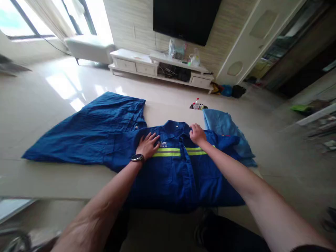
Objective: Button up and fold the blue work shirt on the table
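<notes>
A dark blue work jacket point(173, 171) with yellow-green reflective stripes lies spread front-up on a pale table point(52, 180). My left hand point(148, 145), with a watch on its wrist, lies flat on the jacket's chest with fingers spread, just left of the stripe. My right hand point(197, 134) is closed in a pinch on the jacket's collar at the right of the neckline. A second dark blue garment point(89, 129) lies spread out to the left, its edge under the jacket.
A lighter blue folded cloth point(225, 129) lies at the table's right end. A small bottle with a red cap point(196, 104) stands at the far edge. Beyond are a white TV cabinet point(160, 68), a wall TV point(185, 19) and a shiny tiled floor.
</notes>
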{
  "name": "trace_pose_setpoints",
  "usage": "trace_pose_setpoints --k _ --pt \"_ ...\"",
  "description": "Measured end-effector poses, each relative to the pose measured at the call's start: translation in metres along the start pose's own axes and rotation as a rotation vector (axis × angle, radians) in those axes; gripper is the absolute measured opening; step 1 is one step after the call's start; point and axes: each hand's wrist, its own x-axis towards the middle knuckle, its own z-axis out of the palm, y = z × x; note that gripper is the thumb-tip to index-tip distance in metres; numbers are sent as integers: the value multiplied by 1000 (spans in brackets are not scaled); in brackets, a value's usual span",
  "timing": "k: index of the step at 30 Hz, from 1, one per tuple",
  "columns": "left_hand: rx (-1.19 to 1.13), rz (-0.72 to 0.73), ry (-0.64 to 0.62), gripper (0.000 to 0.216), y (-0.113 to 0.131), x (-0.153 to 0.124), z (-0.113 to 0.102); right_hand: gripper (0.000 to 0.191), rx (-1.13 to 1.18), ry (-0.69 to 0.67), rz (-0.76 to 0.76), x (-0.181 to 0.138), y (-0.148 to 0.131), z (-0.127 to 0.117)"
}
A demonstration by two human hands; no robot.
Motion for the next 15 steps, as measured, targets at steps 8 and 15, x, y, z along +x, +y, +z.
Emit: trace_pose_setpoints --k 8,15 --pt "9 -3 5 57 -1 -1 1 61 22 -340 78 -4 -34 42" --pt "-45 28 27 49 4 -3 -6 46 -38 -151 171 25 -16 22"
